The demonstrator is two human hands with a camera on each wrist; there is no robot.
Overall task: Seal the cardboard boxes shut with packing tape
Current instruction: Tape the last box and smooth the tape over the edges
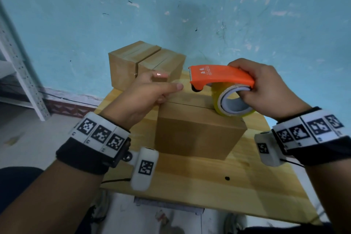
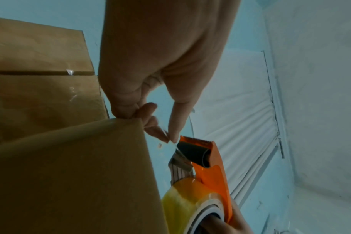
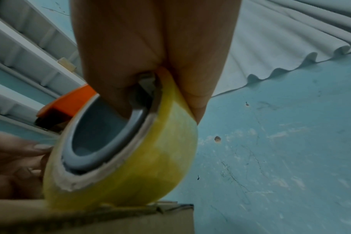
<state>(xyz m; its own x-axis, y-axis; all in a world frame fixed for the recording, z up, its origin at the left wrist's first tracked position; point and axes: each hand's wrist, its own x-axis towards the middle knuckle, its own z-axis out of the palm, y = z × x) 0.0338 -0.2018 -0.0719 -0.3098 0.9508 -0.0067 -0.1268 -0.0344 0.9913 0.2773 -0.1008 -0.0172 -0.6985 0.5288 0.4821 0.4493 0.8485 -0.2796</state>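
Observation:
A closed cardboard box (image 1: 197,131) stands mid-table, its top seam running left to right. My right hand (image 1: 264,81) grips an orange tape dispenser (image 1: 218,75) with fingers hooked through the core of the yellowish tape roll (image 1: 234,103); the roll (image 3: 130,166) sits on the box's top right edge (image 3: 90,220). My left hand (image 1: 167,89) reaches over the box's top left corner (image 2: 74,174), and its thumb and forefinger pinch the clear tape end (image 2: 171,139) just in front of the dispenser's toothed blade (image 2: 196,140).
Two more cardboard boxes (image 1: 131,64) (image 1: 165,66) stand side by side at the table's far edge against the blue wall, with shiny tape on them (image 2: 70,72). The wooden table (image 1: 209,186) shows bare boards in front. A white metal rack (image 1: 20,70) stands at left.

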